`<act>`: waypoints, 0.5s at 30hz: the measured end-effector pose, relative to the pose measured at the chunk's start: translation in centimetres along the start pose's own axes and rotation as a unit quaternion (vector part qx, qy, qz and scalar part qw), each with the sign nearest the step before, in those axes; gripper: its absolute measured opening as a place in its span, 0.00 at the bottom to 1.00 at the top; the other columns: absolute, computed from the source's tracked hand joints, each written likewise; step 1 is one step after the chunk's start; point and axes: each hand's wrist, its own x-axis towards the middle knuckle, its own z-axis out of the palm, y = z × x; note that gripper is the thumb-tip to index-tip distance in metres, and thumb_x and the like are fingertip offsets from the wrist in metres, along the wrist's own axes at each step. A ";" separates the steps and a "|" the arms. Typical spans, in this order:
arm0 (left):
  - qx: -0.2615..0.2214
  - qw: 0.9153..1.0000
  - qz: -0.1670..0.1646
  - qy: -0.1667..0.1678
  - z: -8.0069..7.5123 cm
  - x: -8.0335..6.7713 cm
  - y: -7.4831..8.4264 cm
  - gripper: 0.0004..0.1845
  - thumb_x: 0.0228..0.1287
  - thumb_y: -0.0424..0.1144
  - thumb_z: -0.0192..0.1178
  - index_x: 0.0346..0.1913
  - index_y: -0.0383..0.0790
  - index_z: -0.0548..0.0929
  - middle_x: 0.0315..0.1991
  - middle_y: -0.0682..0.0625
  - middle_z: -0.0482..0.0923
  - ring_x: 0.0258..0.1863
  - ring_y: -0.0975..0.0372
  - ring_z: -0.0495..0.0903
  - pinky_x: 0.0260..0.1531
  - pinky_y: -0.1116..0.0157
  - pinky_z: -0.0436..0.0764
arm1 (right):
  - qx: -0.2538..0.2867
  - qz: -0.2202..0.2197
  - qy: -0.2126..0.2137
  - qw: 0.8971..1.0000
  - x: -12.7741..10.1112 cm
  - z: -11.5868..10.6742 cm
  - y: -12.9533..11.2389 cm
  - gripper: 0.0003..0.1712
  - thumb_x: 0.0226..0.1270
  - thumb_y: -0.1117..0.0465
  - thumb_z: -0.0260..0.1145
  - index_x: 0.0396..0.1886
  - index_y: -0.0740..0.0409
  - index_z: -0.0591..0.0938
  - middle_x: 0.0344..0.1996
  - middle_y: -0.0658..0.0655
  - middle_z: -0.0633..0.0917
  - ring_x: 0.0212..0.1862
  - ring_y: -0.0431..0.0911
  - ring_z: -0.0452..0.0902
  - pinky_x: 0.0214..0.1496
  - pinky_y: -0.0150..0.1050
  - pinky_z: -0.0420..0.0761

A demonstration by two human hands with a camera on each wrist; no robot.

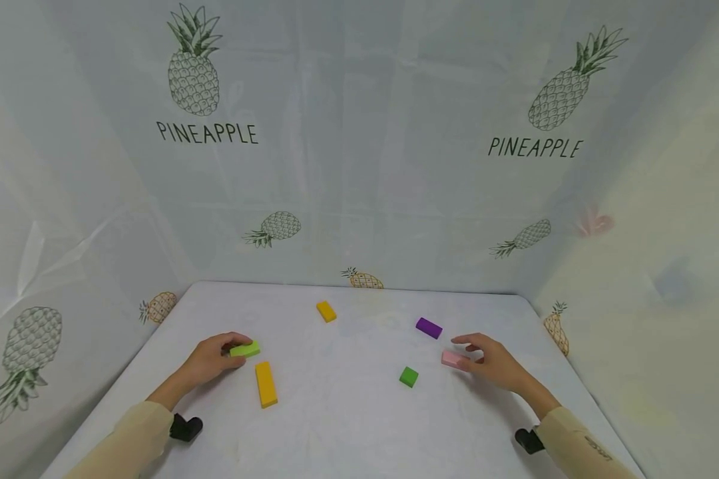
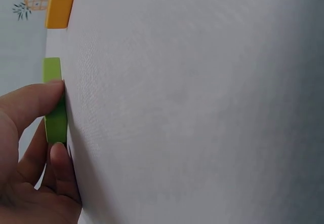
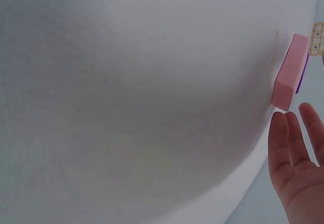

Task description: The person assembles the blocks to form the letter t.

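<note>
Basically, left hand (image 1: 212, 359) has thumb and fingers clamped on the lime block (image 1: 245, 349), parted only as far as the block needs. Right hand (image 1: 494, 362): fingers apart, fairly straight, pink block (image 1: 453, 359) on the counter (image 1: 341, 426) right by their tips; can't tell if touching. Long yellow block (image 1: 266, 386) near left fingers, to their right and closer in; small yellow block (image 1: 326, 311) well apart, farther out. Purple block (image 1: 429, 328) left of right fingers, slightly beyond; green cube (image 1: 409, 376) left too, closer in.
</note>
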 end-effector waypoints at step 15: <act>0.009 1.000 -0.002 0.001 -0.1 0.0 0.6 0.19 0.58 0.37 0.70 0.54 0.48 0.82 0.53 0.49 0.80 0.52 0.54 0.76 0.55 0.50 0.76 | -0.003 0.011 -0.014 1.000 0.0 0.3 0.5 0.23 0.60 0.56 0.74 0.56 0.48 0.81 0.54 0.52 0.81 0.49 0.49 0.79 0.46 0.36 0.82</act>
